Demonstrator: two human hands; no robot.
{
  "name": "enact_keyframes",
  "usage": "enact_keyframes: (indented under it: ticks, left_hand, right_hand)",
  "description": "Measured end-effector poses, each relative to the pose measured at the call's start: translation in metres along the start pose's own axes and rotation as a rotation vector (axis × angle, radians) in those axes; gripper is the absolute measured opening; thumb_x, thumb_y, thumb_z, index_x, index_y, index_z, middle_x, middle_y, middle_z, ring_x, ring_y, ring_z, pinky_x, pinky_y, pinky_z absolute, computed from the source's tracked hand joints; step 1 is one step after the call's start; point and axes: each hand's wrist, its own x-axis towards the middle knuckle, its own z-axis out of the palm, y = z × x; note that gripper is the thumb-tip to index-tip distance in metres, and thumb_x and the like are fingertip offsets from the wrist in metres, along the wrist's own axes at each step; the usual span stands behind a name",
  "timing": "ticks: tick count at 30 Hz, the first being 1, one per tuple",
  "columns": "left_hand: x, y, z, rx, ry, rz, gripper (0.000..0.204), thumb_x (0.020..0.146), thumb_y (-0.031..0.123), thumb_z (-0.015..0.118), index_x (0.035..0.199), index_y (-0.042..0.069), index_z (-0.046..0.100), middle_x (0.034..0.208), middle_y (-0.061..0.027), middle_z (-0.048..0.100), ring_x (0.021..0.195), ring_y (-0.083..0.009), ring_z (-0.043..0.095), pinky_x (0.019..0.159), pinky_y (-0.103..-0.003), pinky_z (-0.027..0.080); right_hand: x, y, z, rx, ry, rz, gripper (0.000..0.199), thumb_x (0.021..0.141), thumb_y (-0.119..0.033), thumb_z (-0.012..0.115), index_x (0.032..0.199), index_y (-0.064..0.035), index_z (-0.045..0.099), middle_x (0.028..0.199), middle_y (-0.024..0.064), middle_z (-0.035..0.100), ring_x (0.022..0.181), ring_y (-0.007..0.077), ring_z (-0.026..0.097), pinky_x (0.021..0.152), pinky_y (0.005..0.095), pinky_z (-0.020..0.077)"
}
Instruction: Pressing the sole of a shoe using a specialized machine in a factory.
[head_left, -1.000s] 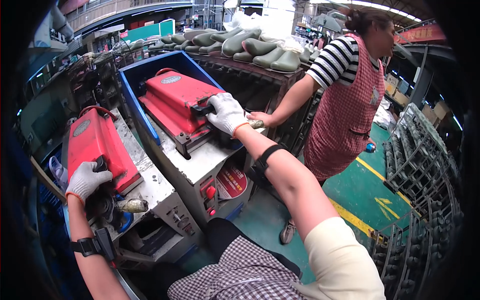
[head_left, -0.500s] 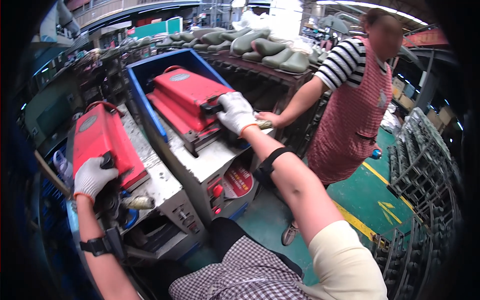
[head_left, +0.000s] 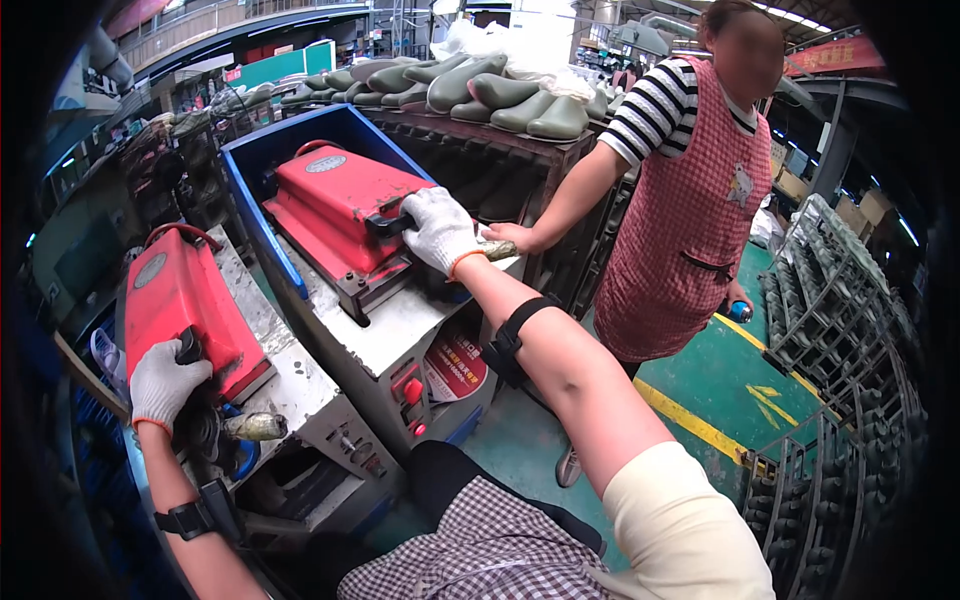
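In a white knit glove, my left hand [head_left: 168,385] is closed around the black handle [head_left: 188,346] at the near end of a red metal cover [head_left: 180,310]. My right hand [head_left: 438,228], gloved the same way, grips the black handle [head_left: 386,225] on a second red cover [head_left: 335,195] further right. Both covers sit low on two side-by-side machines; what lies under them is hidden. Beside my left hand juts a tape-wrapped lever [head_left: 256,427]. Another tape-wrapped lever [head_left: 497,250] is by my right hand, with a co-worker's hand [head_left: 514,236] at it.
A co-worker in a pink checked apron [head_left: 675,230] stands at the right. Green boots [head_left: 520,100] lie on a rack behind the machines. Metal racks [head_left: 825,275] stand on the green floor [head_left: 710,390]. Red buttons [head_left: 412,392] are on the right machine's front.
My view has shifted slightly, so the machines sit further left in it. Both hands stay on their handles, and the covers look the same. The co-worker's hand remains by the right lever.
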Motion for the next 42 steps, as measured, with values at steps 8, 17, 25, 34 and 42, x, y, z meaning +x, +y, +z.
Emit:
enact_keyframes:
  ticks: [8, 17, 25, 34, 42]
  left_hand:
    - [-0.0027, 0.0009, -0.0009, 0.018, 0.033, 0.017, 0.045, 0.070, 0.042, 0.079, 0.095, 0.004, 0.078, 0.094, -0.0221, 0.075, 0.092, -0.0399, 0.074, 0.083, -0.047, 0.056]
    - [-0.0031, -0.0009, -0.0014, 0.020, 0.034, 0.014, 0.047, 0.070, 0.044, 0.079, 0.097, 0.005, 0.079, 0.097, -0.0217, 0.076, 0.095, -0.0389, 0.074, 0.085, -0.046, 0.056]
    - [-0.0032, 0.0032, 0.0001, 0.013, 0.002, -0.009, 0.051, 0.070, 0.047, 0.079, 0.102, 0.008, 0.080, 0.103, -0.0206, 0.076, 0.100, -0.0392, 0.073, 0.089, -0.047, 0.056]
    - [-0.0036, 0.0007, 0.0017, -0.002, 0.072, 0.037, 0.046, 0.070, 0.041, 0.079, 0.096, 0.004, 0.079, 0.094, -0.0215, 0.076, 0.093, -0.0385, 0.074, 0.084, -0.045, 0.055]
    - [-0.0031, -0.0024, 0.0033, 0.013, 0.073, 0.021, 0.046, 0.069, 0.042, 0.080, 0.095, 0.004, 0.078, 0.101, -0.0226, 0.076, 0.096, -0.0393, 0.074, 0.085, -0.046, 0.055]
  right_hand:
    - [0.0013, -0.0014, 0.0003, -0.023, -0.037, 0.000, 0.027, 0.080, -0.022, 0.075, 0.105, -0.0115, 0.073, 0.109, 0.0127, 0.069, 0.114, 0.0338, 0.063, 0.102, 0.0440, 0.0506]
    - [0.0008, -0.0039, -0.0025, -0.015, -0.030, 0.010, 0.028, 0.080, -0.021, 0.076, 0.105, -0.0113, 0.073, 0.108, 0.0133, 0.070, 0.114, 0.0345, 0.063, 0.102, 0.0446, 0.0504]
    - [-0.0007, -0.0002, -0.0013, -0.009, -0.017, 0.006, 0.026, 0.079, -0.021, 0.076, 0.103, -0.0108, 0.072, 0.106, 0.0138, 0.070, 0.114, 0.0352, 0.063, 0.101, 0.0455, 0.0502]
    - [0.0005, -0.0037, -0.0026, -0.024, -0.024, 0.016, 0.027, 0.079, -0.021, 0.076, 0.103, -0.0110, 0.072, 0.107, 0.0137, 0.070, 0.114, 0.0353, 0.062, 0.102, 0.0453, 0.0500]
    - [0.0011, -0.0041, -0.0029, -0.017, -0.055, 0.025, 0.029, 0.080, -0.023, 0.077, 0.106, -0.0115, 0.072, 0.109, 0.0125, 0.069, 0.116, 0.0345, 0.062, 0.102, 0.0450, 0.0501]
